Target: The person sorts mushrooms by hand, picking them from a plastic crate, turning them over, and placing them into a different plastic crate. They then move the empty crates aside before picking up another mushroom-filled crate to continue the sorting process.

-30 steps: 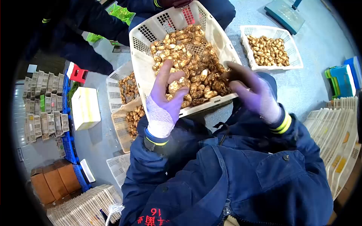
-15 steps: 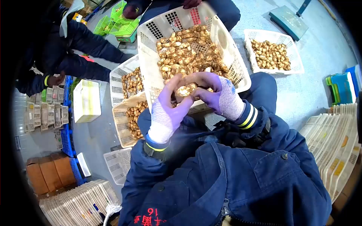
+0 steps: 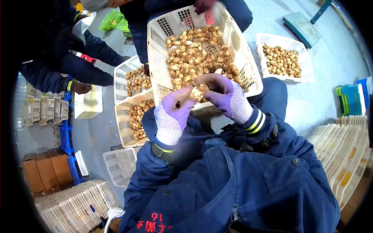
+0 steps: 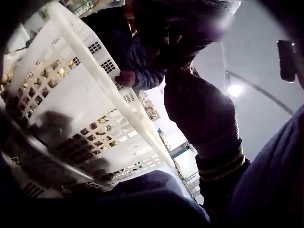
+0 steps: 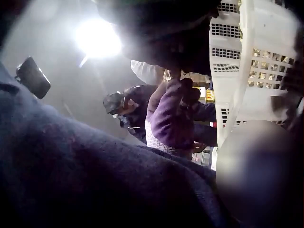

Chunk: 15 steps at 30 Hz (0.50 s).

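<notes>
A stubby brown-and-cream mushroom (image 3: 199,93) is held between both gloved hands, over the near edge of a big white crate (image 3: 254,85). My left hand (image 3: 173,113) pinches its left side with thumb and fingers. The right hand (image 3: 229,97) curls round it from the other side, fingers arched over the top and thumb below. Many similar soil-marked mushrooms (image 3: 190,58) lie in the crate beneath. In the right wrist view the left hand's purple glove (image 5: 168,116) shows; the dark right hand covers much of the top.
Another white crate of mushrooms (image 3: 285,77) stands at the right, near a floor scale (image 3: 301,29). Two more filled crates (image 3: 118,120) are at the left. A person (image 3: 210,6) sits beyond the big crate; another (image 3: 81,87) is at left. Stacked crates (image 3: 342,155) flank me.
My right hand has come in from the right side of the crate to meet the left at the mushroom. Both hands now hold it. The person at left has leaned further into view.
</notes>
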### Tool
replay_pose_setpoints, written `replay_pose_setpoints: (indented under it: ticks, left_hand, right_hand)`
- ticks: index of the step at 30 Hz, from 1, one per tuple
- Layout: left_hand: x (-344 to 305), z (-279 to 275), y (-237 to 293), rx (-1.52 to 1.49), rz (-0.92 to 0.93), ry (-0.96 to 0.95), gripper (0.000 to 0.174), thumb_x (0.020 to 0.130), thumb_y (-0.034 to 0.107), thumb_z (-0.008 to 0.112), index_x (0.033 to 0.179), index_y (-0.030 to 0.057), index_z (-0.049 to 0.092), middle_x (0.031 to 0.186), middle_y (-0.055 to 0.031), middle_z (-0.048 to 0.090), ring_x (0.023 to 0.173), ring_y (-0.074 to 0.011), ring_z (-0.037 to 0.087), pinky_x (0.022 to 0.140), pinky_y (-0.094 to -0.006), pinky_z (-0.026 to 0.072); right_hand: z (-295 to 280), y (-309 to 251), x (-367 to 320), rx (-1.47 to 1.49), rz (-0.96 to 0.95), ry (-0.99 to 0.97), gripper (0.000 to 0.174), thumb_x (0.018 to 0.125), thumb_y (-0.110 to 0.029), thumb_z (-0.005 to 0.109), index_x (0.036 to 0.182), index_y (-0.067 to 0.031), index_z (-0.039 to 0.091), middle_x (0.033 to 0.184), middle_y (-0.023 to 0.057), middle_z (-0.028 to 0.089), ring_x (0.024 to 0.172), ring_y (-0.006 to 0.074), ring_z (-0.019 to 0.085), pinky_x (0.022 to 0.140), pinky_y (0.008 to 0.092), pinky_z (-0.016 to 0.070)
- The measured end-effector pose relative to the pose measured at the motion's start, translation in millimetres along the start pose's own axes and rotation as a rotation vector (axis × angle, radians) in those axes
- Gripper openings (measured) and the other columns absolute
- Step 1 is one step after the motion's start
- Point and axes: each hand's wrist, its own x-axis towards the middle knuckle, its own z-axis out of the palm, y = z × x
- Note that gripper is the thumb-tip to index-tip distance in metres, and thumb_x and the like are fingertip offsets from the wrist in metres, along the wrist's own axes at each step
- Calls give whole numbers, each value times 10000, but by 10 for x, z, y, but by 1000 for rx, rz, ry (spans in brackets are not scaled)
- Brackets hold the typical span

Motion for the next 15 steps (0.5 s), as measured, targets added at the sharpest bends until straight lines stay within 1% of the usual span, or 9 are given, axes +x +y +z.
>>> replay_pose_setpoints:
  ticks: [4,7,10,11,13,15]
  left_hand:
    - [21,-3,-8,44,20,9,317,822,32,704,1128,-27,650,1058,-105,692,946,-132,636,843,-250,497]
    - [54,-25,-46,-54,6,-31,302,831,16,688,1128,-26,653,1052,-103,694,934,-130,639,834,-247,502]
    - [74,4,34,-77,-21,-54,281,850,0,659,1130,-23,653,1040,-100,693,929,-126,638,821,-248,506]
    - [93,20,-6,-140,-73,-87,309,867,31,653,1170,-25,633,1066,-108,682,951,-127,631,825,-251,504]
    - [101,113,64,-15,-104,-102,460,886,59,643,1316,-36,507,1081,-111,650,907,-136,615,823,-249,488]
    - [107,106,158,-165,-184,-216,604,876,119,679,1398,-25,411,1102,-101,632,954,-123,599,827,-260,499]
  right_hand:
    - [2,21,24,43,17,10,326,823,-24,614,1148,-50,621,922,47,629,772,98,548,705,245,468]
    - [-3,85,33,114,36,22,325,819,-17,611,1142,-45,627,956,52,648,826,105,580,747,253,481]
    - [-7,112,55,92,-5,37,337,815,-3,602,1149,-39,624,992,72,664,911,121,614,797,264,494]
    - [-36,24,43,41,-14,33,348,808,17,596,1152,-29,619,1014,89,673,976,148,631,840,285,502]
    - [-111,96,14,-6,-71,53,378,787,44,593,1157,-29,616,1004,93,667,970,172,640,844,296,504]
    - [-187,-4,-18,-152,-148,24,407,768,64,586,1161,-35,619,998,102,661,966,212,644,865,320,499]
